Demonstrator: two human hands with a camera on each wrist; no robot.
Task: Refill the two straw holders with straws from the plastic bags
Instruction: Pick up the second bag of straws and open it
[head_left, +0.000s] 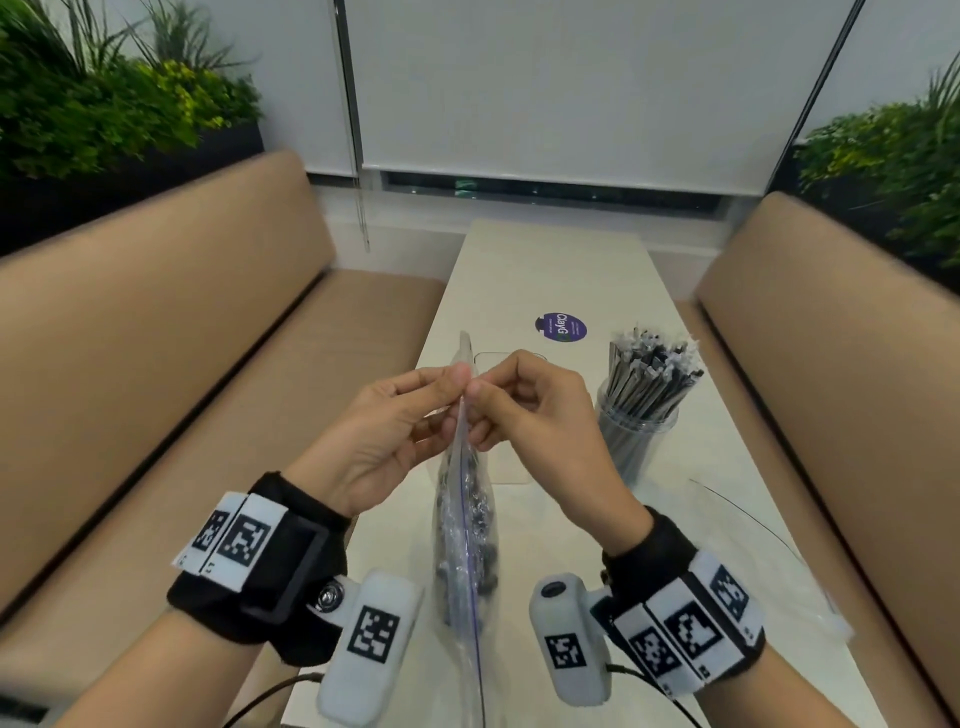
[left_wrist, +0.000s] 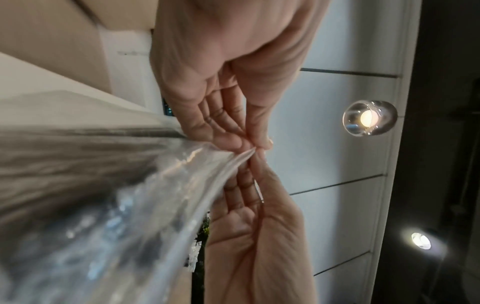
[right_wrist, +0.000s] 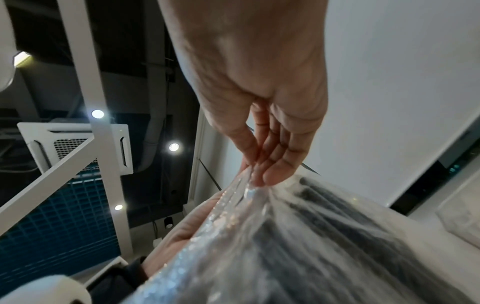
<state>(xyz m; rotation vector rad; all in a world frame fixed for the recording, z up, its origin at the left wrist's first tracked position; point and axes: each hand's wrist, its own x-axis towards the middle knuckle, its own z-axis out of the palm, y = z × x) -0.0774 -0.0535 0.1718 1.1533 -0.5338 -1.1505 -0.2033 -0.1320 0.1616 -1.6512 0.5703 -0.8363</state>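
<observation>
Fingertips of both my hands meet at the top edge of the plastic bag (head_left: 466, 525): my left hand (head_left: 387, 428) pinches one lip of its sealed mouth and my right hand (head_left: 535, 415) pinches the other, thumbs against forefingers. The bag hangs upright between my wrists over the near end of the table (head_left: 550, 265), dark wrapped straws packed inside. To open it well, I judge I should pull the two lips straight apart, gently, and keep the bag vertical so nothing spills. Away to my right stands the full straw holder (head_left: 636, 423), well apart from the bag. A second clear holder (head_left: 498, 415) seems to sit just behind the bag, though I cannot tell its fill.
</observation>
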